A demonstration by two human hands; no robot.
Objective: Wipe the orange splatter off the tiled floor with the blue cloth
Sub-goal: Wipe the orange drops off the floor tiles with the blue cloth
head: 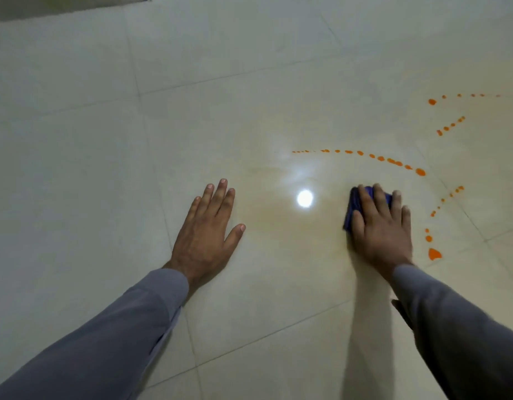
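Observation:
My right hand [379, 226] lies flat, fingers straight, pressing the folded blue cloth [354, 204] onto the cream tiled floor [249, 116]. Only the cloth's left and far edges show past my fingers. Orange splatter [391, 160] runs in dotted arcs beyond and to the right of the cloth, with more drops at the far right [451, 125] and a larger blob [434, 254] beside my right wrist. A faint orange haze tints the tiles between my hands. My left hand [206, 235] rests flat on the floor, fingers spread, well left of the cloth.
A bright lamp reflection [305, 198] glares on the glossy tile between my hands. Grout lines cross the floor diagonally. A darker strip, perhaps a wall base or threshold [67, 7], runs along the top left corner.

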